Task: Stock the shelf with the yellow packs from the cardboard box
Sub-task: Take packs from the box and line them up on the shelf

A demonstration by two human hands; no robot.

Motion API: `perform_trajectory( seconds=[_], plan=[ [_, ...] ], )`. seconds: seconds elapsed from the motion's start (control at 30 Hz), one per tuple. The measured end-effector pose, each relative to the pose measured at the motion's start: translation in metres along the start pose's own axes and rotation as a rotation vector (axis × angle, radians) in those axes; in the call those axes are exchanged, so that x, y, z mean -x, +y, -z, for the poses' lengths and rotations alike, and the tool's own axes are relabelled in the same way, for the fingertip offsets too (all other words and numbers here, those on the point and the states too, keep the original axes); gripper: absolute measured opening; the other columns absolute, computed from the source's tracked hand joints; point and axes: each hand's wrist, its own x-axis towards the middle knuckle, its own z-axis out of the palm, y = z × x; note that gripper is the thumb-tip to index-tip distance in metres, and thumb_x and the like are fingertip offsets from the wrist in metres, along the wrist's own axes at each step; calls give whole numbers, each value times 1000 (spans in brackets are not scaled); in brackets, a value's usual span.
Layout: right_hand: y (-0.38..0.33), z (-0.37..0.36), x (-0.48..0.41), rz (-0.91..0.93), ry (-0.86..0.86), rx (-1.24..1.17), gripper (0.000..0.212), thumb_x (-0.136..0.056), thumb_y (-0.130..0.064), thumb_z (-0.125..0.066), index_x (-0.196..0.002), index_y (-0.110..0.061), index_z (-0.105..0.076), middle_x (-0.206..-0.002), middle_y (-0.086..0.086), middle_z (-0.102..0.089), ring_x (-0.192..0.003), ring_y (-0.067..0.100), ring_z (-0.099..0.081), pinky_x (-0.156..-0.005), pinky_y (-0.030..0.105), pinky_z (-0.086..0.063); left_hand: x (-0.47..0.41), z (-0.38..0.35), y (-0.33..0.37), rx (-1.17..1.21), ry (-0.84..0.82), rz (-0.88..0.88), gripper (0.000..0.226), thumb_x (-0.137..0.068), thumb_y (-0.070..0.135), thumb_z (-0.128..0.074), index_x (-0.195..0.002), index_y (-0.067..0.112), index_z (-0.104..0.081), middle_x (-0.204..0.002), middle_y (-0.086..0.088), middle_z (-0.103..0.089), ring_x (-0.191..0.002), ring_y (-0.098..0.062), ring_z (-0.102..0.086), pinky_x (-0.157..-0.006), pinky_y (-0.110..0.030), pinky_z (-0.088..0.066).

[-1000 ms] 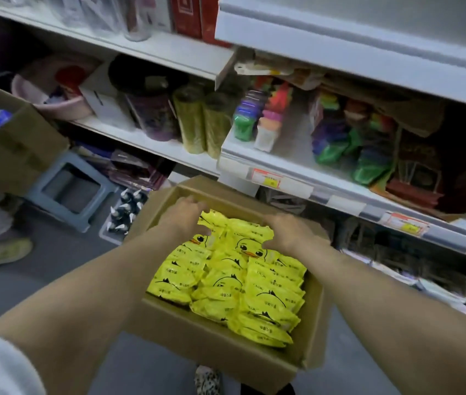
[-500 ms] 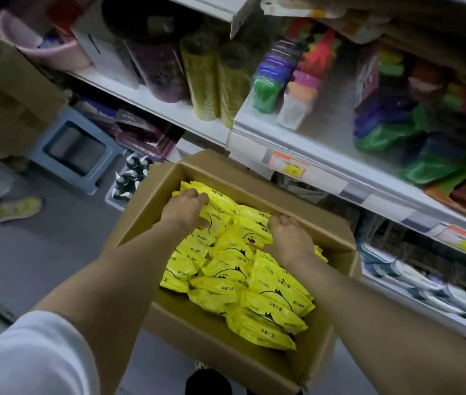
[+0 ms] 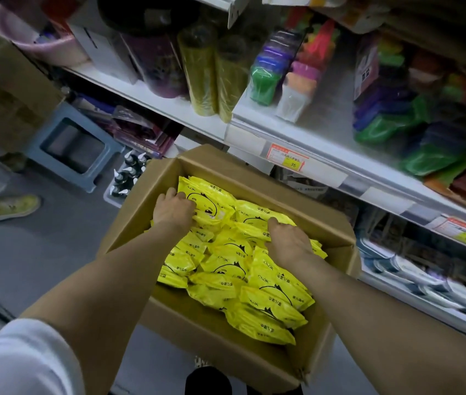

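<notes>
Head view, described near to far. At the lower left corner of the view a white sleeve [image 3: 12, 363] ends above the bare left forearm. Both forearms reach forward into an open cardboard box [image 3: 220, 349], whose near wall faces the person. The box holds a loose heap of yellow packs [image 3: 266, 297], printed in black with a duck face and lettering. The heap runs from the near right corner of the box to its far left corner, and brown cardboard shows along the near left edge.

The right hand [image 3: 288, 242] lies palm-down on the heap near the right wall of the box, fingers bent down among the packs; whether they have hold of one cannot be told. The left hand [image 3: 173, 212], toward the far left corner, has its fingers curled over the left edge of the upper pack [image 3: 214, 201], which lies tilted on top of the heap by the far wall.

Beyond the box runs a white shelf [image 3: 328, 178] with an orange-and-yellow price tag [image 3: 287, 160] on its front edge. Stacked coloured containers [image 3: 266, 78] stand on it, and two yellow-green rolls [image 3: 201, 78] stand just left of them.

On the floor to the left are a grey step stool [image 3: 75, 146], small bottles [image 3: 129, 173], a second cardboard box [image 3: 6, 95] and another person's shoe [image 3: 12, 206].
</notes>
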Motion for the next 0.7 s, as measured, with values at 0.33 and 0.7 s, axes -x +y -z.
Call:
perform_trajectory(
  seconds=[0.33,0.7],
  plan=[
    [4,28,61,-164,79,-301,54,-86,-39,-63,-127,-14,-39,-102,10,-64,-97,33,-62,-73,37,-48,49,57,-11,650,-133,-60,44,-100,42,-48,-121,4,-50,-125,-17,-57,-106,-29,-54,-79,-33,-41],
    [10,106,160,-208,355,-450,63,-67,-55,-82,-112,-16,-60,-112,3,-67,-103,26,-61,-80,34,-50,137,189,-16,655,17,-377,50,-75,44,-80,-116,19,-67,-110,2,-68,-104,-19,-61,-93,-33,-48]
  ],
)
